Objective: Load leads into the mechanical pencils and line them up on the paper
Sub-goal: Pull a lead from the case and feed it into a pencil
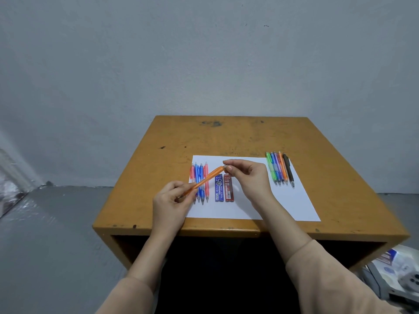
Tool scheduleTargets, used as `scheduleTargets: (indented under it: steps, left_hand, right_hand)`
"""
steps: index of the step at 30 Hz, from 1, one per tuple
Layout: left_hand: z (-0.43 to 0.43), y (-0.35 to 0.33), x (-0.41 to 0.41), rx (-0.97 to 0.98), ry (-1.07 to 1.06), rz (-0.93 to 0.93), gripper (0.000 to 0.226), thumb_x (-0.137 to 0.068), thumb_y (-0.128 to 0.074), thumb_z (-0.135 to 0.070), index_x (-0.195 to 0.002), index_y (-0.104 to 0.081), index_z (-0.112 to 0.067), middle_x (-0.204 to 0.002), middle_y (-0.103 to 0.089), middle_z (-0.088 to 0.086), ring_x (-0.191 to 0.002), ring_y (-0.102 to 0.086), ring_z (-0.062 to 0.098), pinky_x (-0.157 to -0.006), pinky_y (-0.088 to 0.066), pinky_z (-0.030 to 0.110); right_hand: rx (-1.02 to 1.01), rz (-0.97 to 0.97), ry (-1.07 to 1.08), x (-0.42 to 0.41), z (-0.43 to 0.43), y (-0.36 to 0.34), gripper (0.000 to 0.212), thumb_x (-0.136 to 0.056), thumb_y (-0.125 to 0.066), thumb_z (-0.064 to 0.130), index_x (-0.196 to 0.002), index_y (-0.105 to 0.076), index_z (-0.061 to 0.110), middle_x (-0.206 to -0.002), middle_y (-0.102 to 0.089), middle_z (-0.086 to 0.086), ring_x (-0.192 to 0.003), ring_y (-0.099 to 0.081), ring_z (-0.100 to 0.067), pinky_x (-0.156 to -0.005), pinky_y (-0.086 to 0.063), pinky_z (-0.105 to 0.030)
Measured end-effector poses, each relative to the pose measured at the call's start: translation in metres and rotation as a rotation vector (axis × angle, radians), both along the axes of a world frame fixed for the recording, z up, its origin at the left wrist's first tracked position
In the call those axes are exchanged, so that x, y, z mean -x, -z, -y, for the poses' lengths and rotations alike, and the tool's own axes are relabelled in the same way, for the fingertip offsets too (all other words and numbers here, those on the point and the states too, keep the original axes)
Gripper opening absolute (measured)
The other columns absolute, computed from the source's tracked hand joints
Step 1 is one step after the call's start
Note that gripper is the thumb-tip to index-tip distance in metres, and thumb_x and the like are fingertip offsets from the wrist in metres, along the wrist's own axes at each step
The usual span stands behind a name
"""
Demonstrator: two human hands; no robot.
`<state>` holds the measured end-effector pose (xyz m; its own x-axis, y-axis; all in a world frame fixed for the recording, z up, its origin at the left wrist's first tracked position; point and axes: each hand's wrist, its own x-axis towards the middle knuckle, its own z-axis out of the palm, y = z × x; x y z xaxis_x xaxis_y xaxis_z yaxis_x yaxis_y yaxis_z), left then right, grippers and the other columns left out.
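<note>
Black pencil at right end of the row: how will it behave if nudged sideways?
The black pencil looks slim and round, so it would probably roll on the smooth paper. Likely light and stiff. Its orange neighbour lies close, so a leftward push may shift both.

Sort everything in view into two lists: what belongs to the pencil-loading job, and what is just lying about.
Job: orange pencil, held by left hand and right hand; pencil row on the left of the paper; pencil bunch at its right; blue lead case; red lead case.

Lying about: clutter on the floor, lower right; shiny sheeting, far left.
</note>
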<state>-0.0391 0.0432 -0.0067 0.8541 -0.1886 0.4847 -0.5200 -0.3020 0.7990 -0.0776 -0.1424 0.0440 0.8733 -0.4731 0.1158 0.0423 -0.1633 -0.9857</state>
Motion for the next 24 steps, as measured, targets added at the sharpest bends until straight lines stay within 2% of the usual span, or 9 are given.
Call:
scheduleTargets:
  steps: [7,13,17,21,24]
  left_hand:
    - [0.000,0.000,0.001,-0.008,0.006,0.031,0.025,-0.079,-0.073,-0.013,-0.103,-0.074,-0.010,-0.093,-0.062,-0.013,-0.093,-0.057,-0.002,-0.056,-0.046,0.008]
    - [0.000,0.000,0.002,-0.021,0.002,0.081,0.026,-0.079,-0.074,-0.011,-0.105,-0.073,-0.011,-0.093,-0.062,-0.009,-0.091,-0.057,0.001,-0.057,-0.049,0.012]
    - [0.000,0.001,0.002,-0.042,0.016,0.127,0.024,-0.078,-0.075,-0.011,-0.102,-0.074,-0.011,-0.092,-0.064,-0.007,-0.088,-0.058,0.003,-0.056,-0.049,0.014]
    - [0.001,0.003,0.002,-0.085,0.020,0.188,0.023,-0.077,-0.076,-0.014,-0.099,-0.075,-0.012,-0.088,-0.066,-0.006,-0.077,-0.057,-0.002,-0.057,-0.043,0.008]
    - [0.001,0.002,0.004,-0.131,0.003,0.226,0.025,-0.078,-0.071,-0.025,-0.098,-0.075,-0.010,-0.086,-0.068,-0.005,-0.073,-0.054,-0.005,-0.058,-0.042,0.006]
  right_hand:
    - [-0.032,-0.015,-0.033,0.001,-0.001,0.000,0.016,-0.092,-0.058,0.010,-0.095,-0.069,0.022,-0.090,-0.071,0.004,-0.088,-0.068,-0.006,-0.065,-0.053,-0.014]
    - [-0.469,-0.005,-0.087,0.005,-0.016,0.008,0.023,-0.090,-0.061,0.008,-0.111,-0.066,0.015,-0.089,-0.074,-0.009,-0.086,-0.071,-0.018,-0.079,-0.058,-0.028]
    - [-0.557,-0.022,-0.110,0.007,-0.030,0.012,0.019,-0.094,-0.056,0.010,-0.109,-0.067,0.005,-0.092,-0.071,-0.012,-0.084,-0.067,-0.018,-0.074,-0.056,-0.026]
    - [-0.722,-0.029,-0.102,0.008,-0.032,0.005,0.019,-0.097,-0.050,0.016,-0.106,-0.065,0.007,-0.103,-0.071,-0.014,-0.092,-0.068,-0.021,-0.076,-0.055,-0.028]
    - [-0.786,0.012,-0.114,0.010,-0.028,-0.001,0.020,-0.100,-0.045,0.018,-0.105,-0.063,0.010,-0.099,-0.073,-0.012,-0.096,-0.068,-0.023,-0.081,-0.054,-0.033]
